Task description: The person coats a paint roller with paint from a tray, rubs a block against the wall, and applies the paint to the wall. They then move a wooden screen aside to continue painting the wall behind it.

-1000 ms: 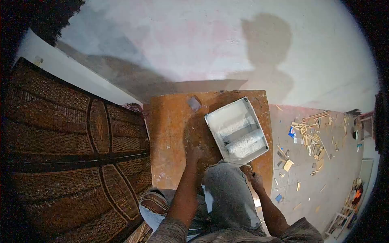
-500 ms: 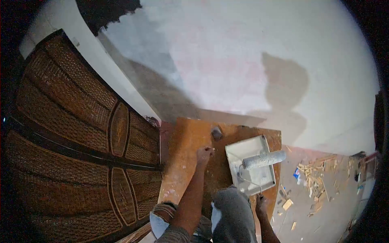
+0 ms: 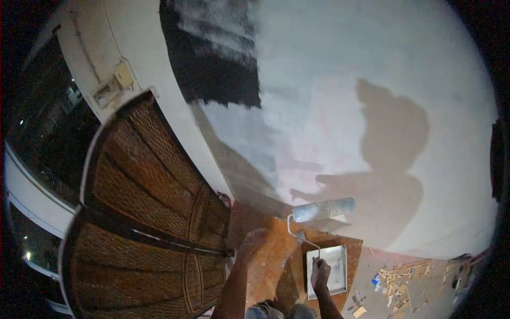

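Observation:
My right hand [image 3: 320, 272] is closed round the handle of a paint roller [image 3: 324, 210]. The roller's sleeve, coated in pale paint, is raised in front of the wall, with its wire frame bending down to my grip. Below it lies a white paint tray [image 3: 336, 256] with pale paint in it, partly covered by my right hand and forearm. My left hand [image 3: 254, 240] is smeared and dim over the left part of a brown wooden board [image 3: 271, 268]. Its fingers cannot be made out.
A wall [image 3: 313, 69], mostly pale, keeps a dark unpainted-looking patch [image 3: 223, 74] at upper left. Dark brown woven-pattern panels [image 3: 143, 175] stand close on the left. Wood scraps [image 3: 401, 284] litter the floor at right. A switch box [image 3: 123, 74] hangs at upper left.
The roller has risen from over the tray to in front of the wall, held by my right hand. My left hand has shifted left. The view has tilted up and left.

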Available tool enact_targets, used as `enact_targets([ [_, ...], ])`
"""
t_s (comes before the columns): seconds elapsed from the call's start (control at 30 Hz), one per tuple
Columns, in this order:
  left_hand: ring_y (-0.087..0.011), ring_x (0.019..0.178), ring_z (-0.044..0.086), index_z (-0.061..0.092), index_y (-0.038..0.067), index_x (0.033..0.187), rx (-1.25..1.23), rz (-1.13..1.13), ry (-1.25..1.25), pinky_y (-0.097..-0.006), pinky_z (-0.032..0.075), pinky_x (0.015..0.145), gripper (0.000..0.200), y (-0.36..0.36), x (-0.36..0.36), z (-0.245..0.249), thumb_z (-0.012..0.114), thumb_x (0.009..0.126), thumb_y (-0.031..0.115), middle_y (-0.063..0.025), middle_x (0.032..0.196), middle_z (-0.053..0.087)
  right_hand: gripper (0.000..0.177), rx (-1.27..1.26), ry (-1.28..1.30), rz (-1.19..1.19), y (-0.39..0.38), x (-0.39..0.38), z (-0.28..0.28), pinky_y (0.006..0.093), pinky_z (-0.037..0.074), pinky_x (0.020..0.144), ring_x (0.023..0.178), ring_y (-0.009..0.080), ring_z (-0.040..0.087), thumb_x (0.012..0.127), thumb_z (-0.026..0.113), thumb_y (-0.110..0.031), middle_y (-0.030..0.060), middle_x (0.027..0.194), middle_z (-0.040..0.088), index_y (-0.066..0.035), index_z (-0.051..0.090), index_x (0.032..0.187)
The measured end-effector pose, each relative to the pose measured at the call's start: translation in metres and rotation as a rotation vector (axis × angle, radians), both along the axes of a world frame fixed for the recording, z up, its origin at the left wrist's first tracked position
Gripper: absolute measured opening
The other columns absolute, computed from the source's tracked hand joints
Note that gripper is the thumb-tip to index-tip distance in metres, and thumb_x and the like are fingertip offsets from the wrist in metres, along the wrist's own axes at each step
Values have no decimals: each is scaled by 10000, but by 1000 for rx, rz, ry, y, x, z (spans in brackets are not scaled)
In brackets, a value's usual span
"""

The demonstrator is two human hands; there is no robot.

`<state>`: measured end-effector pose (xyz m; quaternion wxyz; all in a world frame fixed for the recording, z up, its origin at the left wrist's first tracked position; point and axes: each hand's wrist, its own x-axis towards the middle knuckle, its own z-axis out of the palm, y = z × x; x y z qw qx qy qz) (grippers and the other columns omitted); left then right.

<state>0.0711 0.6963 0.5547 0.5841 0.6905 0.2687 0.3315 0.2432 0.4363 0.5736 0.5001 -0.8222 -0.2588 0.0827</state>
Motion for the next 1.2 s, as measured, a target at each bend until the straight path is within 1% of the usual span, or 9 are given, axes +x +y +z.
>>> enact_targets([
  [0.1,-185,868,547,552,99,1041,515,36,299,-367,473,707,318,54,-45,-29,640,749,185,-46,955,564,352,-193,-93,98,36,-15,95,337,305,438,451,133,339,808,579,-175,140,469,391,36,419,576],
  [0.23,-169,748,574,591,110,975,-263,281,457,-330,481,628,269,45,-43,126,647,740,228,-38,839,592,360,-32,36,169,80,-35,211,313,288,424,471,110,287,793,589,-165,108,452,357,25,395,557],
  [0.33,-156,692,581,587,119,986,-567,260,165,-307,479,591,293,47,-36,160,623,750,289,-25,798,601,329,124,232,241,99,-29,232,287,295,427,481,81,308,789,587,-149,45,462,387,3,422,548],
  [0.43,-138,765,567,524,123,1093,-382,8,27,-300,472,602,414,50,-33,206,550,783,395,-18,880,591,316,48,238,353,122,-15,265,265,306,432,477,58,351,780,598,-140,-15,480,413,-33,440,528],
  [0.63,-133,760,556,524,122,1063,-524,-34,-15,-303,462,610,405,62,13,272,526,789,420,-13,863,581,247,-54,455,545,166,31,283,242,301,357,394,67,375,782,602,-111,-29,477,364,-112,394,648],
  [0.8,-129,756,548,524,122,1038,-611,-31,-44,-305,454,617,402,71,36,318,505,795,441,-9,848,573,251,-14,873,569,208,35,411,236,284,337,357,69,344,784,612,-120,-32,473,345,-115,390,666],
  [1.03,-123,751,535,523,121,1003,-701,-72,-163,-308,442,627,405,99,66,396,476,802,470,-2,827,562,215,400,974,916,292,67,493,228,286,326,347,82,360,767,620,-113,-25,475,368,-78,438,656],
  [1.17,-120,748,528,523,121,983,-818,-132,-248,-309,435,633,411,108,78,434,460,807,487,1,815,555,272,49,260,609,348,62,577,277,378,344,371,113,453,772,613,-214,43,493,457,-53,436,643],
  [1.2,-119,748,526,523,120,978,-837,-150,-281,-310,434,634,413,111,84,443,456,808,491,2,812,554,278,0,330,638,352,58,594,264,374,362,392,100,444,781,600,-210,45,503,446,-53,426,631],
])
